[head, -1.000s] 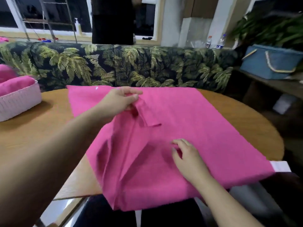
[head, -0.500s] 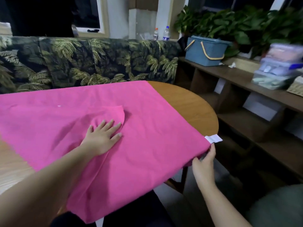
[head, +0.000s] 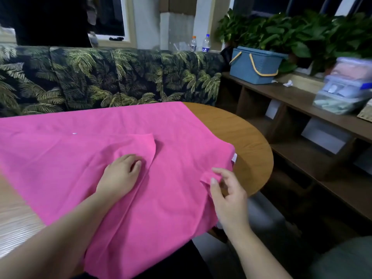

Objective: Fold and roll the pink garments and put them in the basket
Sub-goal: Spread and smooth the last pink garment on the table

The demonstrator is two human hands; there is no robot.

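Pink garment [head: 90,158] lies spread over the wooden table [head: 247,137], near edge hanging off toward the person. Left hand [head: 118,176] rests palm-down on the cloth, fingers loosely bent, beside a small raised flap; it grips nothing. Right hand [head: 227,194] at the garment's right edge: thumb and forefinger pinch a small fold of fabric, other fingers spread loose. Hands well apart. White tag [head: 234,157] shows at the right corner. Blue basket [head: 253,67] sits on the shelf [head: 298,99] beyond.
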